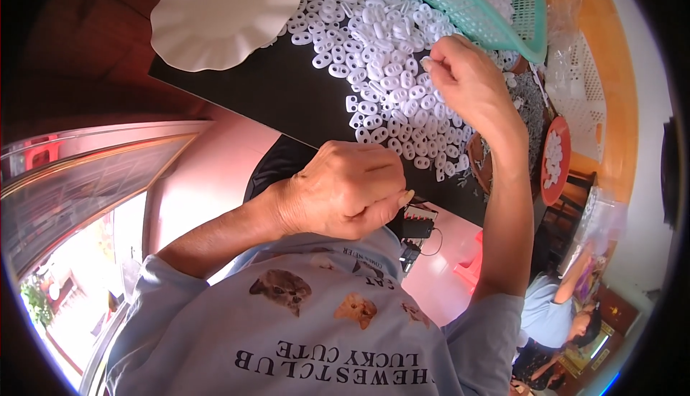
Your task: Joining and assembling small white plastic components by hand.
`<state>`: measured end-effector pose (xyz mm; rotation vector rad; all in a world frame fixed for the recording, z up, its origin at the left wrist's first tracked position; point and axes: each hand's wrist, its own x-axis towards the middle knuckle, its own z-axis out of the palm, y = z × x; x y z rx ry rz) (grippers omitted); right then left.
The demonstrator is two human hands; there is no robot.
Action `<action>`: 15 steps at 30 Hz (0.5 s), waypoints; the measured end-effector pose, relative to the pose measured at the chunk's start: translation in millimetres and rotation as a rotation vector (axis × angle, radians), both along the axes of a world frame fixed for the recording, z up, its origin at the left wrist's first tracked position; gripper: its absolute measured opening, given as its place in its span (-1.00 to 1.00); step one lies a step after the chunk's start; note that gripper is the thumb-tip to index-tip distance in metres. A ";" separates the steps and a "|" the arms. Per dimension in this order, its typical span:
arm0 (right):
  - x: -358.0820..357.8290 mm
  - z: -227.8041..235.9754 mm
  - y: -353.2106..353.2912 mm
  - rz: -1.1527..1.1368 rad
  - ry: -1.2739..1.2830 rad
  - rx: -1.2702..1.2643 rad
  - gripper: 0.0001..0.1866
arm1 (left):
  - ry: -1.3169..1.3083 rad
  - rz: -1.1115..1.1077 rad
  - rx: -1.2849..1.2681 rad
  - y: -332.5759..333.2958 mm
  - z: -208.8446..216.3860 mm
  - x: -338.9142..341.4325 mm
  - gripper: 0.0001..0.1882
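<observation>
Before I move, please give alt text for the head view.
A right hand is at the right side of a heap of small white oval two-holed pieces on a black table; the curled left hand is near the front edge. A white scalloped dish lies upper left, a green perforated basket upper right.

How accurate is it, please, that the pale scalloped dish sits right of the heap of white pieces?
The side is wrong: in the head view, the pale scalloped dish sits left of the heap of white pieces.
</observation>
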<state>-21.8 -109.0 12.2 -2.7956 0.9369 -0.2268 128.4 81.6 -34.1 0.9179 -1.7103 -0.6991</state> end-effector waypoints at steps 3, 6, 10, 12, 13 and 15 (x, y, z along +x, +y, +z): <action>-3.9 12.3 0.5 -0.170 -0.044 0.252 -0.78 | 0.106 -0.021 0.104 0.0 4.5 5.4 -0.91; -10.0 10.4 -5.7 -0.183 -0.056 0.224 -0.78 | 0.135 -0.007 0.151 0.6 4.9 8.1 -0.93; -12.3 9.0 -0.5 -0.157 -0.054 0.016 -0.79 | 0.162 -0.002 0.136 -3.3 0.3 9.1 -0.93; -8.6 7.9 2.6 -0.095 -0.037 0.019 -0.80 | 0.161 -0.014 0.144 -4.3 -0.5 9.4 -0.93; -4.9 7.2 4.6 -0.030 -0.022 0.022 -0.81 | 0.163 -0.013 0.151 -4.3 -1.2 9.8 -0.93; 5.5 9.8 9.5 -0.005 0.089 0.008 -0.82 | 0.164 -0.009 0.158 -3.4 -1.7 10.4 -0.93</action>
